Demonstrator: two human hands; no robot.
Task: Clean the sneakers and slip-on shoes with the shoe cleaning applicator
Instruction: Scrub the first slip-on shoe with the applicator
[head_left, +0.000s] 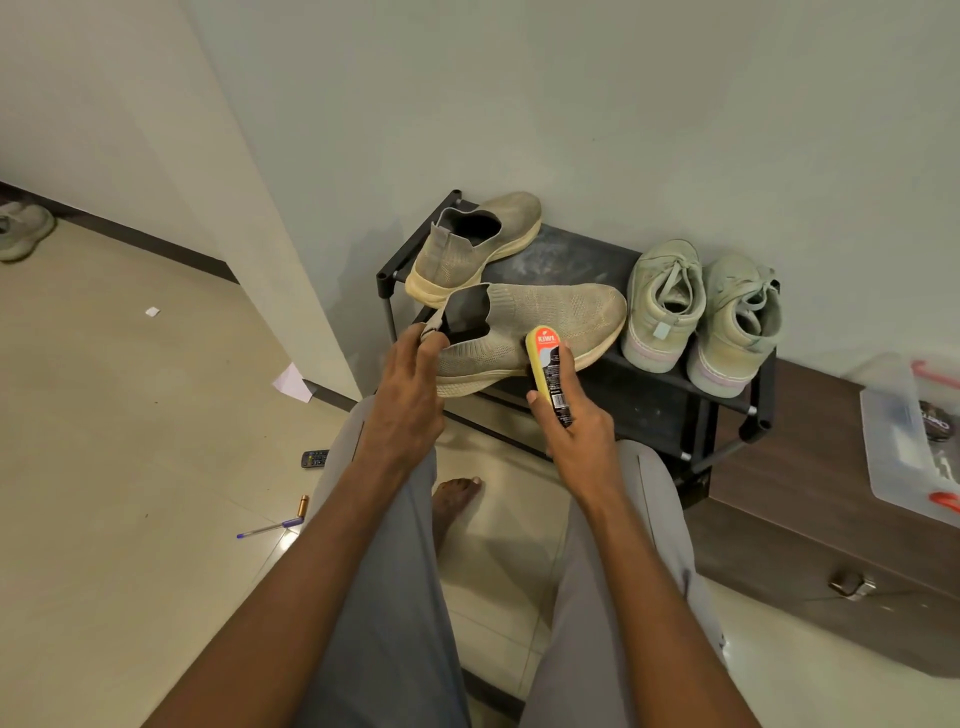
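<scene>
One slip-on shoe (530, 325) is held up over the front edge of the shoe rack (649, 387), its toe toward the sneakers. The heel tab is pinched by the fingers of the left hand (408, 387), while the shoe cleaning applicator (549, 371) is grasped in the curled fingers of the right hand (574, 426) and is pressed against the near side of the shoe, by the collar. The second slip-on shoe (475, 244) is left lying at the rack's back left corner, tilted on its side. The pair of sneakers (698, 314) is stood at the right end of the rack, heels toward the front edge, untouched by either hand.

The task is judged to be in an early or middle stage: one slip-on is being worked, and no clear difference in cleanliness can be made out among the shoes. The other slip-on and both sneakers appear to be left to do.
</scene>
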